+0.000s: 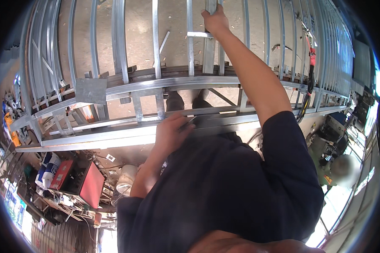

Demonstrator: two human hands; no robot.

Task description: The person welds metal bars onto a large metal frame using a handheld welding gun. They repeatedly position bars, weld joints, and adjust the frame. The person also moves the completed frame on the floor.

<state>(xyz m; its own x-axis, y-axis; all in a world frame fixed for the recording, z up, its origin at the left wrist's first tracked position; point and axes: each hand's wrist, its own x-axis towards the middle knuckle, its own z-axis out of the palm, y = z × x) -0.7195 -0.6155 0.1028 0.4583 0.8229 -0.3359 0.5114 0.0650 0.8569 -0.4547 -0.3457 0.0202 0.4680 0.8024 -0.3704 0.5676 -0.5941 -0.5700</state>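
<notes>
My right hand [216, 22] reaches far out over a metal frame [156, 82] of silvery bars. Its thumb and fingers grip a wide upright bar [209, 57]. Just below that hand a short crosspiece [197, 34] lies across the bars. Close to my body, my left hand [172, 131] is closed beside the frame's near rail [93, 142]. A thin, pencil-like thing [192, 120] sticks out from its fingers; motion blur and the fingers hide most of it.
A flat grey plate [90, 91] sits on the frame's left part. Red and black cables [311, 63] hang over the bars on the right. Behind the near rail, at left, stand a red metal box [90, 185] and a pale bucket [126, 179]. A loose strip [164, 41] lies beyond.
</notes>
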